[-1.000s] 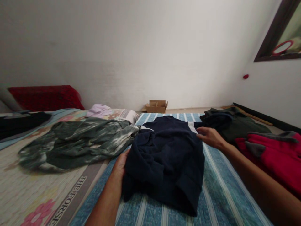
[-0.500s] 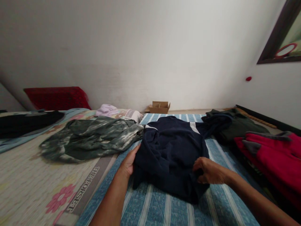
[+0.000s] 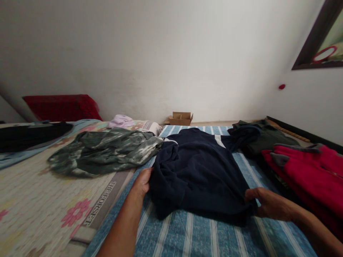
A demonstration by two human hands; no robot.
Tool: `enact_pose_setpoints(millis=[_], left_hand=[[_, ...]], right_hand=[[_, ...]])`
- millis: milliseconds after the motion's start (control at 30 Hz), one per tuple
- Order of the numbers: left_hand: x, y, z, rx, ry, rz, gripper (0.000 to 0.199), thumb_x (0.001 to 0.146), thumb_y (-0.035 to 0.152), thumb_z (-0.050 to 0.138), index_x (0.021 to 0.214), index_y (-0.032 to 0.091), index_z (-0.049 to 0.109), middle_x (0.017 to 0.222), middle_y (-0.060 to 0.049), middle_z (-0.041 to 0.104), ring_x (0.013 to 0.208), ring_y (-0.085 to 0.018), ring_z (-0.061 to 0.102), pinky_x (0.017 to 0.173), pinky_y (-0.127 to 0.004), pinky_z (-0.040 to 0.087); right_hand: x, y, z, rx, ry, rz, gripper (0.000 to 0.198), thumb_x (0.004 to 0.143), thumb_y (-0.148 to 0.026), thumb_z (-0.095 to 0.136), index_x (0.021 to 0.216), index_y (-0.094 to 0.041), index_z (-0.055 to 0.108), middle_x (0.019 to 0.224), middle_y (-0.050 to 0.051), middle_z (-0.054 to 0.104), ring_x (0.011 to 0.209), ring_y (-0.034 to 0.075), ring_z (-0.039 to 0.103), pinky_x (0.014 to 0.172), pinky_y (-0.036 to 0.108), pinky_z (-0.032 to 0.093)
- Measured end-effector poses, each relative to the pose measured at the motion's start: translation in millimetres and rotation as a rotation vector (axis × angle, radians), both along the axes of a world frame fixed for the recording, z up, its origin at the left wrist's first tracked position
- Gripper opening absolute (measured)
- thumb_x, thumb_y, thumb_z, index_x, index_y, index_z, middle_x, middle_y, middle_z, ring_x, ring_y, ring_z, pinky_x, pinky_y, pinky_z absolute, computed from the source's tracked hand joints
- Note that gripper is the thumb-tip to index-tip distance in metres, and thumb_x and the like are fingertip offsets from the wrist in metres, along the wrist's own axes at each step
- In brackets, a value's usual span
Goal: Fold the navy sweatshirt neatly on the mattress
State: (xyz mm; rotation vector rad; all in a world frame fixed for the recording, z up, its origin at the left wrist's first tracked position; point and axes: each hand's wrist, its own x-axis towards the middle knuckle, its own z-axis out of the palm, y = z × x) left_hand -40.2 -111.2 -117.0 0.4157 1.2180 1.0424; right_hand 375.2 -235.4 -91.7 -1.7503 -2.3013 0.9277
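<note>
A navy blue long-sleeved top (image 3: 198, 167) with white shoulder stripes lies spread on a blue striped sheet (image 3: 187, 235), its hem towards me. My left hand (image 3: 144, 180) grips its left edge, with the fingertips hidden behind the cloth. At the lower right corner of the hem, my right hand (image 3: 265, 202) pinches the fabric between thumb and fingers. The left sleeve is bunched over the body of the top, while the right sleeve stretches away towards the dark folded clothes.
Left of the top lies a crumpled grey-green tie-dye garment (image 3: 107, 151) on a floral mat (image 3: 34, 200). Folded pink clothing (image 3: 316, 171) and dark green clothing (image 3: 268, 137) are stacked at right. A cardboard box (image 3: 181, 119) stands by the wall.
My right hand has moved right, drawing the hem corner outward so the lower part of the top lies wider and flatter. My left hand has shifted slightly left, still on the edge.
</note>
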Motion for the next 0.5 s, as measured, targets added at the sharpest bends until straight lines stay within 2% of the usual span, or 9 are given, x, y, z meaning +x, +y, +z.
enact_pose_setpoints(millis=[100,300,400,500], left_hand=[[-4.4,-2.0,0.0,0.07,0.109,0.062,0.023,0.069,0.02,0.063,0.091,0.015,0.067,0.072,-0.008,0.072,0.069,-0.025,0.069,0.066,-0.036,0.055],[-16.3,-5.2,9.4,0.249,0.484,0.209,0.021,0.058,0.005,0.065,0.074,0.018,0.067,0.057,-0.003,0.067,0.071,-0.025,0.067,0.064,-0.03,0.051],[-19.6,3.8,31.4,0.338,0.671,0.152,0.014,0.057,0.007,0.066,0.065,0.019,0.066,0.056,-0.001,0.066,0.075,-0.025,0.065,0.067,-0.028,0.05],[-21.8,22.7,71.8,0.511,1.025,-0.05,0.003,0.063,0.017,0.064,0.062,0.018,0.067,0.063,-0.003,0.067,0.078,-0.026,0.064,0.072,-0.031,0.049]], right_hand=[[-5.7,-3.6,4.8,-0.06,-0.04,0.041,0.043,0.053,-0.007,0.048,0.09,-0.021,0.066,0.092,0.002,0.066,0.085,0.018,0.059,0.075,0.027,0.043],[-6.2,-9.9,1.1,-0.09,-0.06,-0.054,0.045,0.054,-0.014,0.062,0.099,-0.022,0.067,0.095,0.005,0.065,0.086,0.023,0.059,0.076,0.031,0.044],[-6.3,-10.1,-2.2,-0.095,-0.014,-0.072,0.047,0.054,-0.016,0.065,0.101,-0.023,0.067,0.098,0.005,0.065,0.09,0.024,0.058,0.078,0.031,0.044],[-10.2,-8.6,-0.6,-0.11,-0.007,-0.077,0.046,0.055,-0.015,0.064,0.1,-0.023,0.068,0.099,0.004,0.066,0.092,0.024,0.058,0.078,0.03,0.044]])
